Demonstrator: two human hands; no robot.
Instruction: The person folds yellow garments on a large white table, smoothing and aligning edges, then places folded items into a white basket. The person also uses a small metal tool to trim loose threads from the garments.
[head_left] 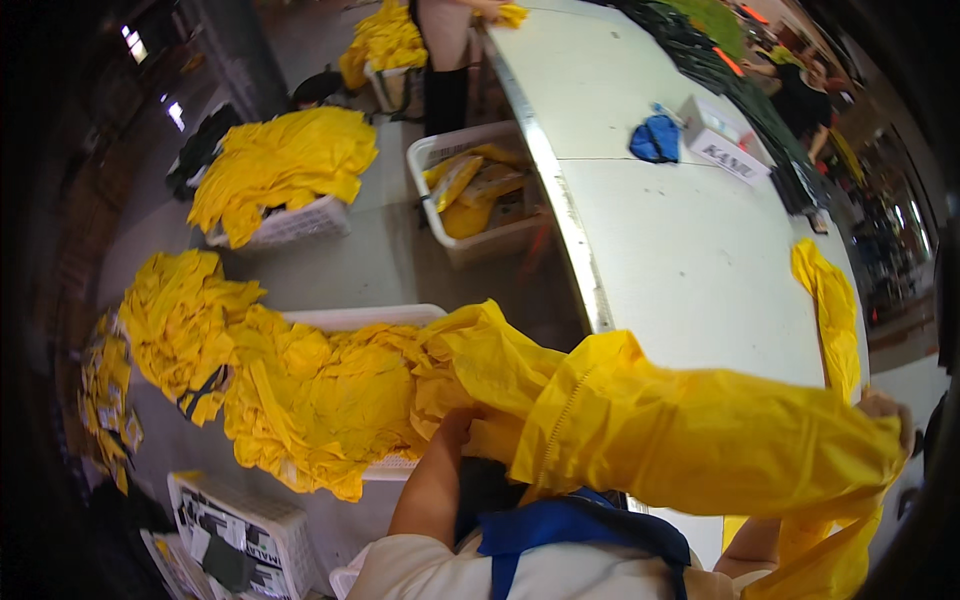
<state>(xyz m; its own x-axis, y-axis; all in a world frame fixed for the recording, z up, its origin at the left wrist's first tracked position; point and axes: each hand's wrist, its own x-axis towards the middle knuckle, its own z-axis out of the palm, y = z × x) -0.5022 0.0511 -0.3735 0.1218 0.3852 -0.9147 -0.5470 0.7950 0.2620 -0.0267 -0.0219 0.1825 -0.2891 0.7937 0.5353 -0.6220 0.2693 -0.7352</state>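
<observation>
A long yellow garment (720,430) of thin, smooth fabric stretches in front of me, from a heap of yellow garments (320,390) on the left to the table's right side. A stitched or zipped line crosses it near its middle. My left hand (457,426) is closed at the garment's lower left edge, its fingers partly hidden by fabric. At the far right, my right hand (884,408) grips the other end, with folds hanging below it. The heap fills and spills over a white basket (390,315).
A long white table (680,260) carries a blue cloth bundle (655,138), a small white box (722,140), dark fabric (690,60) and another yellow piece (828,310). Baskets of yellow items (285,165) stand left of it. A person (447,50) works at its far end.
</observation>
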